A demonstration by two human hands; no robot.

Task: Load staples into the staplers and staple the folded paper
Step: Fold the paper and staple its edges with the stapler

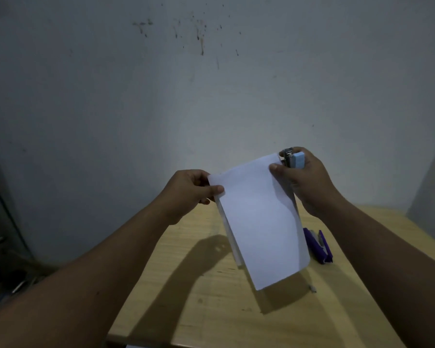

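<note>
A folded white paper [259, 219] is held up in the air above a pale wooden counter [211, 310], hanging down from its top edge with a second layer showing along its left side. The left hand [189, 194] pinches the paper's upper left corner, thumb flat on the near face and the other fingers [201, 178] curled behind the sheet. The right hand [304, 179] is at the upper right corner, gripping a small light blue stapler [293, 159] whose metal front end sits right at that corner of the paper; the thumb lies on the near face of the sheet just beside the stapler, and the remaining fingers wrap round the stapler's far side. Whether the stapler's mouth is closed on the paper cannot be told from this angle. Both forearms reach in from the lower corners of the view. On the counter, below and to the right of the paper and partly hidden by its right edge, lies a purple stapler [319, 244], swung open so its metal inside shows. A small bit of metal [312, 288], too small to identify, lies on the counter near the paper's lower right corner. The paper and arms throw a dark shadow across the wood. Behind stands a grey wall [211, 84] with dark specks and streaks near the top.
</note>
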